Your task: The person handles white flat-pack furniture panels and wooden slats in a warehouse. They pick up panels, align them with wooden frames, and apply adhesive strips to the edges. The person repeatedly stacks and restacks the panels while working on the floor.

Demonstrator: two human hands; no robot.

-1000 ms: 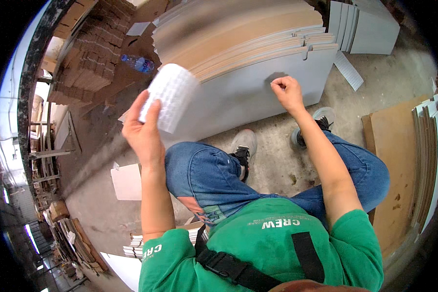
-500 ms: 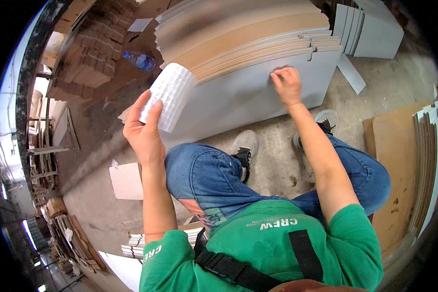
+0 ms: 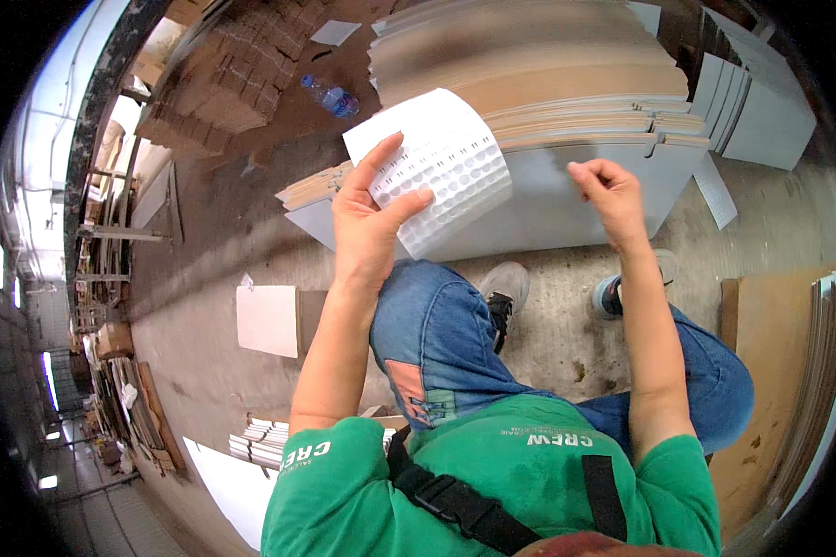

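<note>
My left hand [image 3: 367, 218] grips a white sheet of round stickers [image 3: 446, 176], thumb on its face and fingers behind. The sheet bends, and rows of small pale circles show on it. To its right my right hand [image 3: 613, 200] is raised with thumb and forefinger pinched together. Whatever is between those fingertips is too small to make out. Both hands are over a tall stack of boards [image 3: 539, 88] standing on edge in front of me. The nearest board has a smooth grey face [image 3: 567, 190] and a small notch in its top edge.
More grey panels [image 3: 762, 102] lean at the far right, with a pale strip [image 3: 715, 190] on the floor. Brown cardboard piles [image 3: 218, 93] and a plastic bottle [image 3: 330, 96] are at the far left. A small box [image 3: 267, 318] sits left of my knee; cardboard sheets [image 3: 771, 390] stand at right.
The sticker sheet has tilted so its printed face shows more. My right hand has come away from the grey board, still pinched. The whole view has shifted.
</note>
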